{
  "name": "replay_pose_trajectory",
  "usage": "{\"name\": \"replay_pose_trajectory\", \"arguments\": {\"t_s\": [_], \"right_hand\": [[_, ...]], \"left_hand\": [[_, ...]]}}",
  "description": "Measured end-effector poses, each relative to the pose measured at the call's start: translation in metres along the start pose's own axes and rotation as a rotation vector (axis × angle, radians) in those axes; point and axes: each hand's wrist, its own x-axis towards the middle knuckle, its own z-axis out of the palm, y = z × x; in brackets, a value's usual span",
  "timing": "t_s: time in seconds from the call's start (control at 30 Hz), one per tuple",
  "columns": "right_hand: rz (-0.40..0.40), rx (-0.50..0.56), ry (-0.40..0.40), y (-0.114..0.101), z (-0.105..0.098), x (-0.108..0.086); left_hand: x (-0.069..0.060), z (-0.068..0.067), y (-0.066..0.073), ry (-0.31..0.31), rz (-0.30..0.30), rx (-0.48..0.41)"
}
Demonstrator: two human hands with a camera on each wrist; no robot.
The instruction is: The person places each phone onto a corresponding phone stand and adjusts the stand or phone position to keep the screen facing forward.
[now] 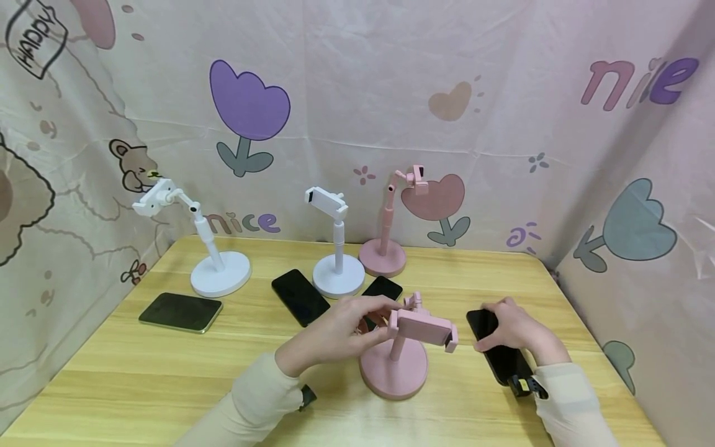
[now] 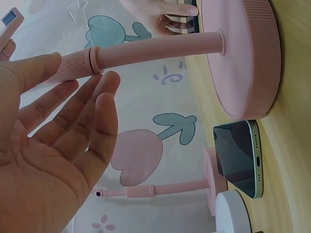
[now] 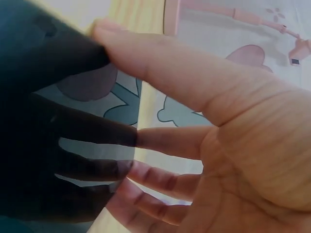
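This is a small nook walled in by cloth [image 1: 357, 81]; whether it belongs to a home, shop or studio cannot be told. The cloth hangs, creased, to the left, far and right of a wood-grain worktop [image 1: 139, 385]. Its pale ground carries cartoon tulips [image 1: 249, 107], a bear [image 1: 134, 171], a tan heart [image 1: 451, 101] and the word "nice" [image 1: 639, 84]. Phones [image 1: 181, 311] and pink and white stands [image 1: 393, 372] furnish the worktop.

pink round-based stand [image 1: 397, 349] | upright | black phone [image 1: 504, 362] | glossy face up | right of stand
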Motion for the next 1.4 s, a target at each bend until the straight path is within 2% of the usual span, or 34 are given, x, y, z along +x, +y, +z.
{"name": "replay_pose_trajectory", "arguments": {"t_s": [0.1, 0.27, 0.5, 0.7, 0.77, 0.97, 1.2, 1.4], "right_hand": [[-0.004, -0.009, -0.023, -0.002, -0.001, -0.002], [0.028, -0.036, -0.013, -0.005, -0.001, -0.004], [0.065, -0.085, -0.016, -0.011, -0.001, -0.005], [0.115, -0.066, -0.009, -0.010, 0.001, -0.003], [0.109, -0.054, -0.005, -0.010, 0.001, -0.002], [0.021, -0.053, -0.007, -0.009, 0.000, -0.001], [0.045, -0.056, -0.021, -0.010, 0.000, -0.002], [0.028, -0.059, -0.007, -0.009, 0.003, -0.002]], "left_hand": [[-0.001, -0.001, 0.001, 0.009, 0.004, 0.003], [-0.002, -0.004, 0.004, 0.035, 0.020, 0.007], [-0.002, -0.007, 0.009, 0.078, 0.088, 0.014], [-0.004, -0.009, 0.012, 0.086, 0.097, 0.014], [-0.004, -0.010, 0.013, 0.087, 0.096, 0.008], [-0.005, -0.012, 0.016, 0.095, 0.096, -0.003], [-0.006, -0.014, 0.019, 0.097, 0.110, -0.009], [-0.006, -0.015, 0.021, 0.099, 0.119, -0.008]]}}
